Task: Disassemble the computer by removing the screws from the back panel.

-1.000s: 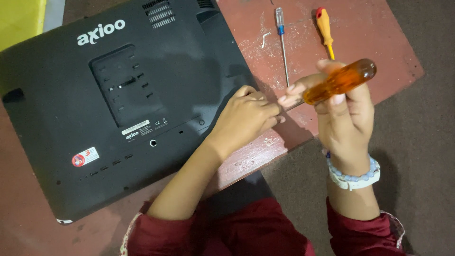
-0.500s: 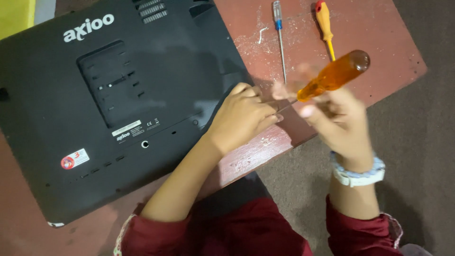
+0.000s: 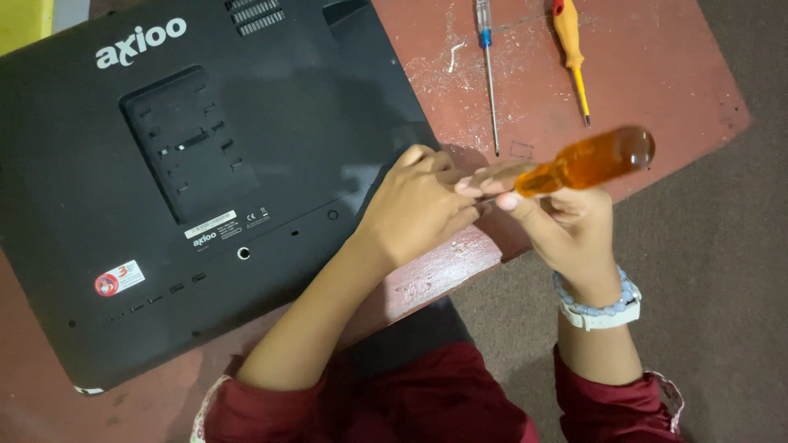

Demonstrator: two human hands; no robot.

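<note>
Right hand [image 3: 566, 230] curled around an orange-handled screwdriver [image 3: 587, 162], thumb and fingers clamped on the lower end of the handle; handle tilts up and away to the right of the hand, shaft hidden behind the fingers. Left hand [image 3: 414, 209] just beside it, fingers bent and bunched at the screwdriver tip, fingertips touching the right hand's; what it pinches, cannot tell. Left palm rests at the near right corner of a black monitor back [image 3: 180, 189], which lies face down and stretches left of the hands. All on a red worn table [image 3: 657, 74]. Beyond the hands: thin blue-handled screwdriver [image 3: 486, 49], and right of it a yellow screwdriver [image 3: 572, 53], both well apart from the hands.
</note>
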